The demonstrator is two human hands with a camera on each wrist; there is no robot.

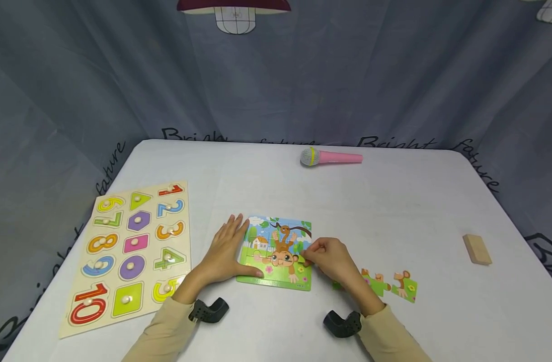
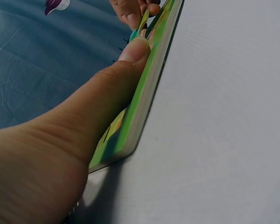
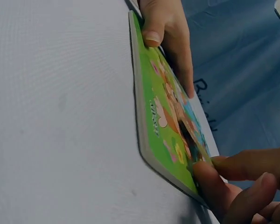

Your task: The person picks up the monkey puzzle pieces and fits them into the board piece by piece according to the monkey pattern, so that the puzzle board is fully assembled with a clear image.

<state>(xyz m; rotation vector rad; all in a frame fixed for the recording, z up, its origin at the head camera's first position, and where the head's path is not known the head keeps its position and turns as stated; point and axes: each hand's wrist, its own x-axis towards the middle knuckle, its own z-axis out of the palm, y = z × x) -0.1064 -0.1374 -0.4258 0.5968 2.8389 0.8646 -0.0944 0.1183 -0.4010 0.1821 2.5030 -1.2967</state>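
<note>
A square jigsaw board (image 1: 276,284) with a green frame and a monkey picture lies on the white table. My left hand (image 1: 222,254) rests spread along its left side, the thumb (image 2: 136,50) pressing on the front left part and the other fingers at the far left edge. At the board's right side my right hand (image 1: 331,259) pinches a puzzle piece (image 2: 144,21) between thumb and index finger. That piece is tilted up from the picture, one side close to the board. Several loose puzzle pieces (image 1: 406,287) lie beside the right forearm, which partly hides them.
To the left lies a large number-and-shape peg board (image 1: 155,294) with small knobs. A pink toy microphone (image 1: 339,157) lies near the table's back edge. One wooden block (image 1: 477,249) sits at the far right. Grey curtain hangs behind the table (image 1: 416,201).
</note>
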